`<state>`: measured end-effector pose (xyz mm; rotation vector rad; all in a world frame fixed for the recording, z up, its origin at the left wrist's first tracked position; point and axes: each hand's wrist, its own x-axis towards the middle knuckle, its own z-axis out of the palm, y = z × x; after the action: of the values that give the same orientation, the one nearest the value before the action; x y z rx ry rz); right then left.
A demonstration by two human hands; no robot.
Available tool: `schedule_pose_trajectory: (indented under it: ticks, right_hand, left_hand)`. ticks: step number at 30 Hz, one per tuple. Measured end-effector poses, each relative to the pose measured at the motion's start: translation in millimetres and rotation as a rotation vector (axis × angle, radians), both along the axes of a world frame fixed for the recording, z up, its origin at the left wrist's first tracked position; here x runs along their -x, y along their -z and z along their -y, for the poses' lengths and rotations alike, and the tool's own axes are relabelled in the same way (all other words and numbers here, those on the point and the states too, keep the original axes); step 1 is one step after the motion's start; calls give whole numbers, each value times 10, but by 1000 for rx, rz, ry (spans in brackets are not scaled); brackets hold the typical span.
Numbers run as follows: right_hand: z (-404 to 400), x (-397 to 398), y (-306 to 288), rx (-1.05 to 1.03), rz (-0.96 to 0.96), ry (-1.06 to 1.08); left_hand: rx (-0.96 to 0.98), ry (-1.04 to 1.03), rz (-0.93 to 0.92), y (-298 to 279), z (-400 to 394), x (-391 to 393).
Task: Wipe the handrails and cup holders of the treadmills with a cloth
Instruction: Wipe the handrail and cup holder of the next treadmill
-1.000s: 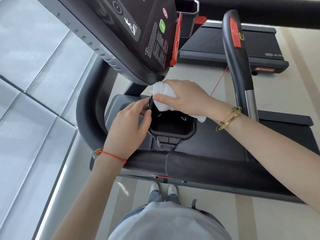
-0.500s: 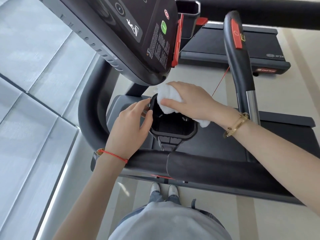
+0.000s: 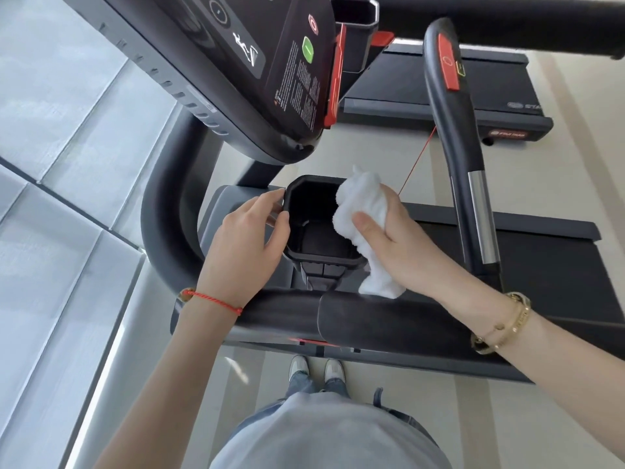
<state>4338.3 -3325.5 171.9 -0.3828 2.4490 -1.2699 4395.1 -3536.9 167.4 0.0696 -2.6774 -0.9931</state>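
Mid-task: our left hand (image 3: 245, 236) curls on the black cup holder (image 3: 321, 225) rim, right hand (image 3: 392, 238) pinches the white cloth (image 3: 363, 211) against its right wall; front handrail (image 3: 355, 316) and upright grip (image 3: 453, 130) likely still pending.

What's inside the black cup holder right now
The cup holder shows only its dark walls and a bare dark floor. The white cloth, gripped by the right hand, drapes over the right rim and hides that side. The left hand holds the left rim.
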Motion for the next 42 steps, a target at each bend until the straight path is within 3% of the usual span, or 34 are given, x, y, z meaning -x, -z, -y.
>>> schedule_pose_trajectory:
  ticks: [6, 9, 16, 22, 31, 36, 42]
  right_hand:
    - [240, 291, -178, -124, -39, 39]
    - [225, 115, -158, -60, -45, 69]
    - [158, -280, -117, 158, 146, 157]
    - [236, 204, -204, -25, 23, 60]
    - [107, -99, -5, 84, 9, 67]
    - [180, 522, -115, -247, -264, -231]
    - [470, 789, -138, -387, -408, -499]
  left_hand:
    - [8, 10, 8, -5, 4, 5]
    - [7, 6, 0, -2, 5, 4]
    - [17, 11, -10, 2, 7, 8]
    - [31, 6, -10, -2, 0, -4]
    - [37, 4, 11, -16, -5, -5]
    - [39, 0, 22, -32, -7, -24]
    - [45, 0, 37, -31, -15, -33]
